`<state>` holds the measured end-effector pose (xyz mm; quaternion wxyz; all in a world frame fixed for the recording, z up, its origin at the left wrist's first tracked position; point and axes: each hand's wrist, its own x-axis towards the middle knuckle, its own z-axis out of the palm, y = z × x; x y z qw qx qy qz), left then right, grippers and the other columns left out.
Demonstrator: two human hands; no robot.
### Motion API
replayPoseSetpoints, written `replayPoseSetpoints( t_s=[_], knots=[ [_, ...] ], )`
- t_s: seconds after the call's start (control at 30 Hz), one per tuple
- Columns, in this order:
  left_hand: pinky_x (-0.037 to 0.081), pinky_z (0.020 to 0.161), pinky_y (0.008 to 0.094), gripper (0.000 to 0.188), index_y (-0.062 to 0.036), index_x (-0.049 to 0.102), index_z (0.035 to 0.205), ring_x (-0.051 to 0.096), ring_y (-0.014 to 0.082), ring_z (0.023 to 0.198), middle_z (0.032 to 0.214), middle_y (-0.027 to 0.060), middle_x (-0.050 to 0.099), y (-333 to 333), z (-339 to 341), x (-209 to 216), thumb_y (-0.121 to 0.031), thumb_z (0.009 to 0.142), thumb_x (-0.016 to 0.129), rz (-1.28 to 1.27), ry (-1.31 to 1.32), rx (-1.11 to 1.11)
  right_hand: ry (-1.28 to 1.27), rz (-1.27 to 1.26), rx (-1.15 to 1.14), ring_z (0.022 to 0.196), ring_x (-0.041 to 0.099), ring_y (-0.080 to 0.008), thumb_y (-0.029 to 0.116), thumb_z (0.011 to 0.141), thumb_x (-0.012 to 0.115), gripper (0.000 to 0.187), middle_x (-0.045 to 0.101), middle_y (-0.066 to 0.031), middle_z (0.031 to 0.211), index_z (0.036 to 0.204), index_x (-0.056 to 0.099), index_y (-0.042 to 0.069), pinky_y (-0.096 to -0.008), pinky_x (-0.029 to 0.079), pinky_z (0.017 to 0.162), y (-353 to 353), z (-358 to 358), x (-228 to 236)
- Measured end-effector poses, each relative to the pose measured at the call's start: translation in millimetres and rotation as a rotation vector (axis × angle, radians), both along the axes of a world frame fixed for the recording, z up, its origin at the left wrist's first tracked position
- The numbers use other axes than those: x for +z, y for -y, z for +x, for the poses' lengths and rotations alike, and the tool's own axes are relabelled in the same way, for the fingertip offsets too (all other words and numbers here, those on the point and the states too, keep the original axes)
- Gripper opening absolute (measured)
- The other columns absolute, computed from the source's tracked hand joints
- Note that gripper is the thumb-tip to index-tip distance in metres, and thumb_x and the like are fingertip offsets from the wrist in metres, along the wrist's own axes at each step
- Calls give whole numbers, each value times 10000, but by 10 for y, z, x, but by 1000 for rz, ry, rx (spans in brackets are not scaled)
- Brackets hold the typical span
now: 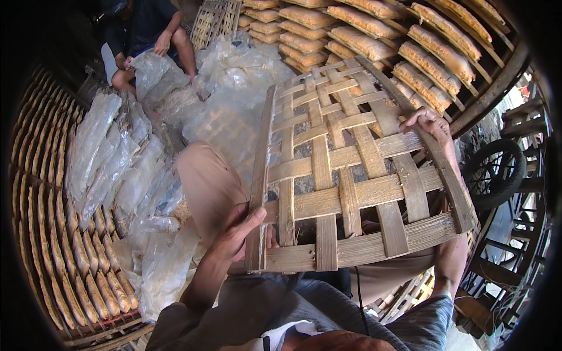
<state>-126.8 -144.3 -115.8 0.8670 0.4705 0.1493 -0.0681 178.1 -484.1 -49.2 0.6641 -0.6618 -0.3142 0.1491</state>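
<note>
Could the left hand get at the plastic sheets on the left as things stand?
Probably, but only by letting go: the left hand grips the woven tray by its left edge. The plastic sheets lie to the hand's left, and nothing seems to stand between.

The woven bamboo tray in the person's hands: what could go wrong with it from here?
The woven bamboo tray is gripped by its side rails, so if the left hand or right hand slipped, it might tip. Its rough-looking slats might give splinters. Swung left, it could snag the loose plastic sheets.
</note>
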Motion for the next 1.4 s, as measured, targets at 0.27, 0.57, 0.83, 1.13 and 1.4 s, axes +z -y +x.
replayPoseSetpoints(
  t_s=[0.27,0.57,0.83,1.13,1.4],
  knots=[
    [600,575,360,442,-14,582,1185,694,267,676,943,169,684,-525,-194,365,-410,997,644,-119,-138,192,106,43,241,1105,662,-210,414,958,715,595,684,-116,1112,1293,571,-56,-302,564,878,-258,-67,167],
    [574,942,452,669,-28,597,1332,713,289,1044,1186,194,708,-812,914,286,-545,1098,241,1358,234,74,169,-78,-479,527,696,-175,499,1057,575,496,696,-98,604,935,696,33,-323,584,592,0,-126,236],
    [600,964,491,781,39,482,1431,738,295,1014,1290,213,660,-85,1853,271,-634,1083,292,-39,727,167,29,-78,-749,541,681,-158,593,982,652,627,684,-88,665,1039,635,-31,-266,572,521,54,25,233],
    [651,886,473,643,76,493,1399,720,351,1090,1273,242,645,45,2387,429,-492,1100,450,83,618,262,653,-308,-826,877,715,-207,250,1019,691,634,722,-160,1106,1562,406,90,-318,597,745,-464,-229,383],
    [664,798,377,573,57,555,1351,755,262,945,1186,190,693,188,2398,415,-452,1103,469,235,563,186,1467,-749,-454,1467,390,-259,426,893,750,642,467,-17,1515,1486,544,287,-689,247,1188,-1333,-121,133]
  ],
)
